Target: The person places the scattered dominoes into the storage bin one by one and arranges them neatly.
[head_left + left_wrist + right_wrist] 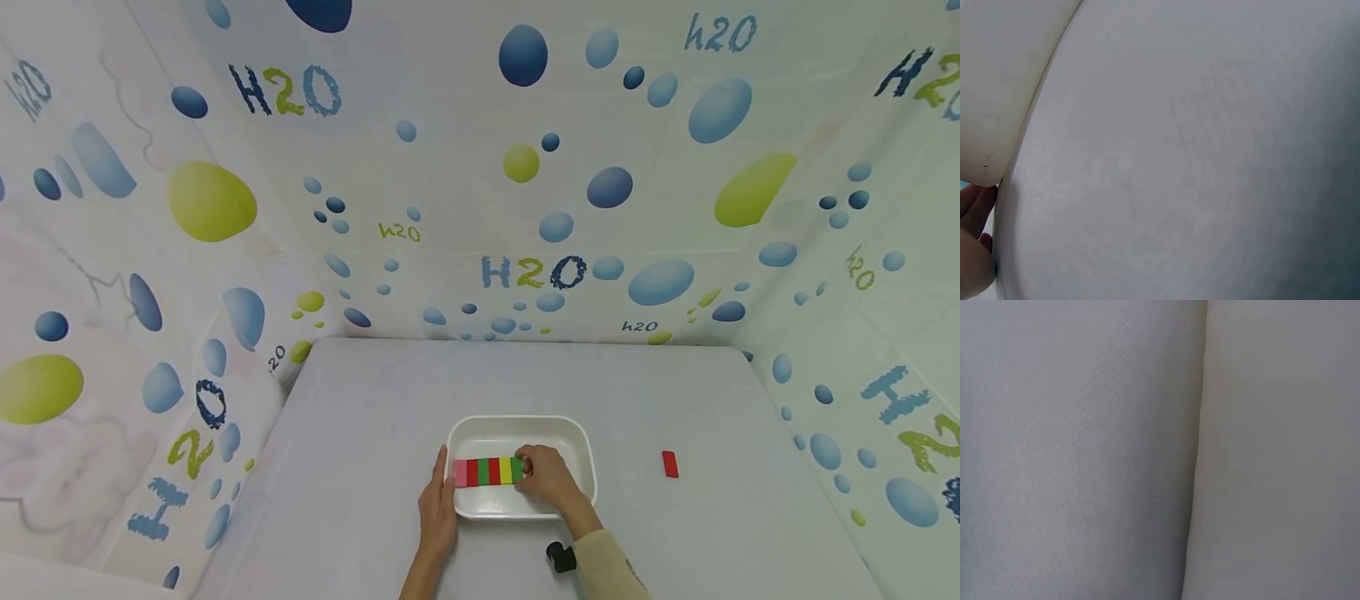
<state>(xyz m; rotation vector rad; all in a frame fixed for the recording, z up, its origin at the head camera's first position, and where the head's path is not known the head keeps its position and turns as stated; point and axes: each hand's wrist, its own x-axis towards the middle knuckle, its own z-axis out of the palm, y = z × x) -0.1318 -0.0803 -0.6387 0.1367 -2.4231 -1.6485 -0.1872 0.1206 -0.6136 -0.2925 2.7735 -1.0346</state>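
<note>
A white tray (pixel 525 512) holds a row of coloured blocks (pixel 483 472): pink, red, green, red, yellow and green, side by side. My left hand (pixel 438 508) lies along the tray's left side with fingers fairly straight, the fingertips near the rim and the pink end. In the left wrist view, part of the left hand (pixel 975 250) shows beside the tray's pale outer wall (pixel 1007 81). At the row's right end my right hand (pixel 551 477) has thumb and fingers bent together on the green block (pixel 517 470), partly covering it.
Right of the tray, a single red block (pixel 670 464) lies on the white-covered table (pixel 360 400). A small black object (pixel 560 557) is beside the right sleeve (pixel 609 567). Patterned curtains (pixel 465 167) stand behind and on both sides. The right wrist view shows only pale surfaces.
</note>
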